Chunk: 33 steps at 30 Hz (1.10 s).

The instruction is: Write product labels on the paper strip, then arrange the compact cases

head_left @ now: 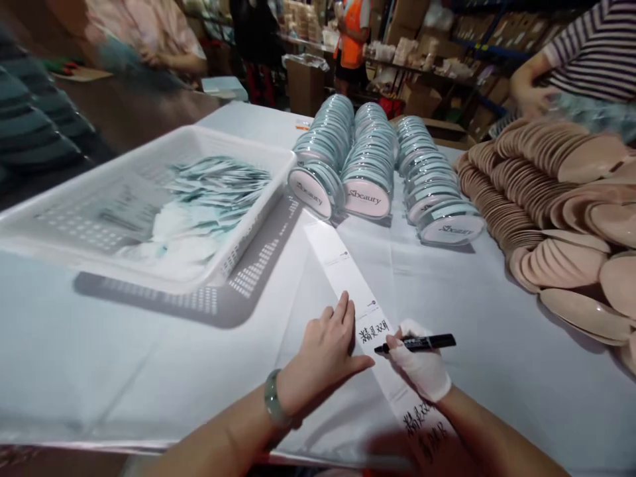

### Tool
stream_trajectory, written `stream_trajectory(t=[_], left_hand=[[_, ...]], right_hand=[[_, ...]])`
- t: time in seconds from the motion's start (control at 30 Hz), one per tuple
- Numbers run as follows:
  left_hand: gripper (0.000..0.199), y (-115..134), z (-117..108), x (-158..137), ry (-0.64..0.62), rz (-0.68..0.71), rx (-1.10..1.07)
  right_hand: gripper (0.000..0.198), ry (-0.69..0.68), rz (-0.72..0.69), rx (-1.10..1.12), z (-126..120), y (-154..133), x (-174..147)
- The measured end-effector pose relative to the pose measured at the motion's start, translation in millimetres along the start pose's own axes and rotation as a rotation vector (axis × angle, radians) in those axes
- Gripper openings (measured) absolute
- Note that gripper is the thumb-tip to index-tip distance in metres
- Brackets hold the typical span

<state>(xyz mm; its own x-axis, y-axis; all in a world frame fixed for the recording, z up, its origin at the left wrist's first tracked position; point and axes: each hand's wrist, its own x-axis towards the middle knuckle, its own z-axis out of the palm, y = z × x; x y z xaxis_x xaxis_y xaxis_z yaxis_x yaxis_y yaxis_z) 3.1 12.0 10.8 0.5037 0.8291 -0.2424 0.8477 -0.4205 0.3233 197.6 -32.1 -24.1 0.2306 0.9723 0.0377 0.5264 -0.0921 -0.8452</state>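
A long white paper label strip [332, 248] runs from the middle of the table down to its near edge, with black handwritten characters on two of its sections. My left hand [330, 341] lies flat on the strip's left side, fingers stretched out, a green bangle [274, 397] on its wrist. In a white glove, my right hand [420, 364] grips a black marker pen [430, 342]. The pen's tip is at the strip, just below the upper group of characters.
To the left, a white plastic basket [238, 262] holds several teal-and-white packets [218, 192]. Rows of wrapped oval "beauty" packs [368, 195] stand at the back. Stacked beige oval pieces [561, 262] fill the right side. Several people are around the table.
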Motion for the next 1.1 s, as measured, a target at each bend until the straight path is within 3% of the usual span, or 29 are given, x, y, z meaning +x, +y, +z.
stream_trajectory(t=[0.2, 0.37, 0.5, 0.77, 0.9, 1.1], left_hand=[[0.106, 1.1, -4.7, 1.6, -0.013, -0.010, -0.008], [0.105, 1.8, -6.3, 1.3, -0.012, -0.011, -0.009], [0.106, 1.7, -6.5, 0.7, -0.010, -0.006, -0.011], [0.111, 0.2, -5.1, 1.2, -0.001, 0.001, 0.014], [0.110, 0.7, -6.3, 1.2, -0.005, -0.006, 0.012], [0.111, 0.4, -6.7, 0.9, -0.013, 0.000, 0.016]], right_hand=[[0.038, -0.126, 0.018, -0.010, 1.7, 4.9, 1.4], [0.038, -0.039, -0.060, -0.079, -2.1, 3.8, 2.5], [0.035, -0.109, -0.137, -0.090, -5.2, 2.8, 3.3], [0.039, -0.077, -0.216, -0.168, -5.3, 6.9, 5.7], [0.044, -0.026, -0.305, -0.209, -6.0, -1.0, 6.8], [0.034, 0.033, -0.495, -0.246, -6.4, -11.1, 8.1]])
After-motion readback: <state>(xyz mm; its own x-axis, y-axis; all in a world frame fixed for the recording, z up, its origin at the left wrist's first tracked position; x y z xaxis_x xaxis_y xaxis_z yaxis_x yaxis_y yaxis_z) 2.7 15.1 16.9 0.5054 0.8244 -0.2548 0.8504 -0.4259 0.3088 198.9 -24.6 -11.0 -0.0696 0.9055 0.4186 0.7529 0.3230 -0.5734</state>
